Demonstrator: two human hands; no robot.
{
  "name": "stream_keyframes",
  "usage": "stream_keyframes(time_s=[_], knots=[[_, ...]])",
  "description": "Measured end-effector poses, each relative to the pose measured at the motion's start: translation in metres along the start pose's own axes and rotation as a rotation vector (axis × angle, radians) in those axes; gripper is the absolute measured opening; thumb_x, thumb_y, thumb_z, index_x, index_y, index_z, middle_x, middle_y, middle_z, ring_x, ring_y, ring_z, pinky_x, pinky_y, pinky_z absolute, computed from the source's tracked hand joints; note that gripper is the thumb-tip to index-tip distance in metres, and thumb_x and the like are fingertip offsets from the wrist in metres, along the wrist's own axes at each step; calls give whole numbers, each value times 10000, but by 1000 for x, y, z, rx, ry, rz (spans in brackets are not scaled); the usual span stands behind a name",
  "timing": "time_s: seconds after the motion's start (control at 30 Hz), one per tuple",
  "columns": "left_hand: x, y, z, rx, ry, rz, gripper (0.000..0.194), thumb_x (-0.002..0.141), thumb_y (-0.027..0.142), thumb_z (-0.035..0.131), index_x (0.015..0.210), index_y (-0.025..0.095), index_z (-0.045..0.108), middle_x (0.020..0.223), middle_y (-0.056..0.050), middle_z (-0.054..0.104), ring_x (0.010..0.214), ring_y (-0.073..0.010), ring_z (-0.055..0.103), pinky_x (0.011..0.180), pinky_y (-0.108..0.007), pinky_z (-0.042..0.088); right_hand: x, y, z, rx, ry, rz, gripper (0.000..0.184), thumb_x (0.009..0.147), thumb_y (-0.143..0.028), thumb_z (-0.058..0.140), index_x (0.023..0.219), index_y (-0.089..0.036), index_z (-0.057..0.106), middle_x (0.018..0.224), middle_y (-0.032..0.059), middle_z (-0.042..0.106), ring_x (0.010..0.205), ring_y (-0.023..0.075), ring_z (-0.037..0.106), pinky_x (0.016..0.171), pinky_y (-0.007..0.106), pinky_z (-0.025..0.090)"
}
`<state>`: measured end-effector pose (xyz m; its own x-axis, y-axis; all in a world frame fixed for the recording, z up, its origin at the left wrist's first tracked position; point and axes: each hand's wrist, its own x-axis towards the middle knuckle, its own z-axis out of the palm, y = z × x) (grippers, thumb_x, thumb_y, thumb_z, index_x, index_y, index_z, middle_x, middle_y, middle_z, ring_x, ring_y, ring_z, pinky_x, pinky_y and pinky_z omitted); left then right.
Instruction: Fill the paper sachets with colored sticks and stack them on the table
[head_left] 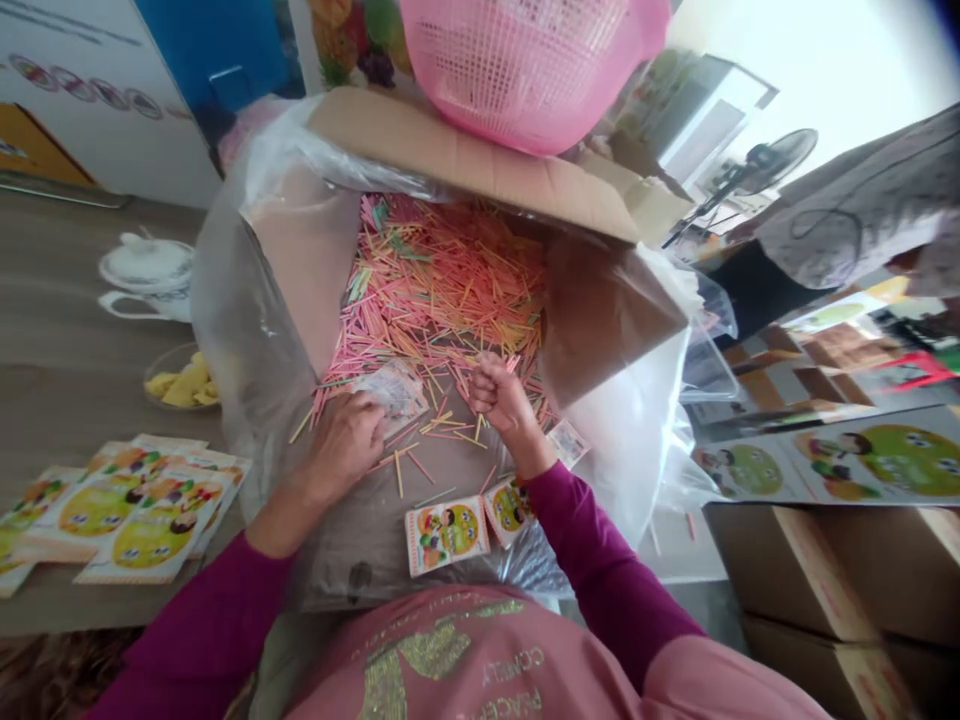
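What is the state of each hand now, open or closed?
Left hand: closed on a printed clear packet.
Right hand: curled closed; whether it holds sticks cannot be told.

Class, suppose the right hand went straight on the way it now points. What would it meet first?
Probably the coloured sticks just beyond the right hand. Its height above them is unclear, so it might pass over the nearest ones.
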<state>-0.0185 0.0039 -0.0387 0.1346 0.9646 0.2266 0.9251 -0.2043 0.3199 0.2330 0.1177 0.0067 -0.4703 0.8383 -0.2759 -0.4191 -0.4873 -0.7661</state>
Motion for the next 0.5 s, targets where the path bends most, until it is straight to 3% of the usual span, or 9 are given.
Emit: stream_keyframes(time_s=[0.1,0.17,0.3,0.4,0.5], knots=[[2,6,-7,14,60,-38,266,970,215,566,771,222,742,928,-129,751,1028,-330,659,967,-486,534,1,2,2,-52,14,-96,370,858,-411,850,898,-270,510,526,-169,193,431,78,115,409,186,183],[3,11,-10,15,77,-50,233,950,197,593,772,227,741,942,-126,749,1050,-334,651,968,-487,532,2,4,1,-167,2,-187,370,902,-568,803,936,-254,609,516,-155,197,440,92,164,444,211,254],[0,21,-8,32,-21,-77,197,906,140,624,768,223,736,925,-125,746,1003,-320,671,927,-469,537,9,19,-5,-734,-73,-355,668,1001,-835,518,882,-216,738,596,-40,481,600,153,461,663,308,461],[-3,20,-5,-18,-10,-124,220,928,135,613,765,225,731,903,-111,744,978,-291,686,892,-426,530,12,33,-11,-1282,-166,-415,662,1042,-771,524,900,-202,832,825,65,670,902,238,591,958,425,484],[-5,13,-7,-236,106,-200,232,902,174,674,675,220,684,788,-67,707,849,-235,670,815,-369,514,6,36,-12,-1475,-142,-394,573,1075,-680,543,1113,-222,885,1066,118,727,1161,299,572,1160,515,388]])
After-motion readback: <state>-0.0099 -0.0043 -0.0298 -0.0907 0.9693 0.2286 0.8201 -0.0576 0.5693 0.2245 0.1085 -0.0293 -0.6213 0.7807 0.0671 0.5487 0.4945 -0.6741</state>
